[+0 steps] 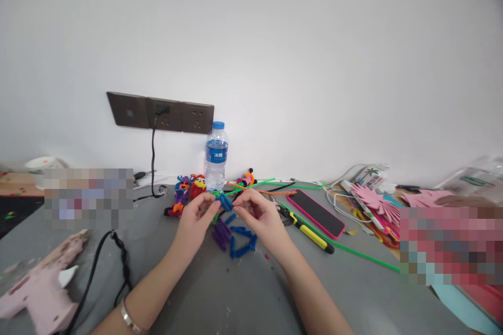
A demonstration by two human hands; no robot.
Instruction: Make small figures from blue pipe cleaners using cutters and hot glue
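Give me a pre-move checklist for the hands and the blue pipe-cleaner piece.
1. Blue piece pinched between both hands: ok.
2. Left hand and right hand in view, unobstructed: ok.
3. Spare blue and purple pieces lie on the table just below the hands: ok.
4. Cutter beside the right hand, blade out or in: cannot tell.
5. Water bottle upright behind the hands, capped: ok.
6. Phone apart from the hands: ok.

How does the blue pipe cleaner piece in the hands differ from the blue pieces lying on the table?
The blue piece is pinched between the left hand and right hand, raised off the grey table; the loose blue pieces lie flat, untouched. The held one is single; the loose ones are several, scattered beside purple pieces. Both are short, fuzzy and blue.
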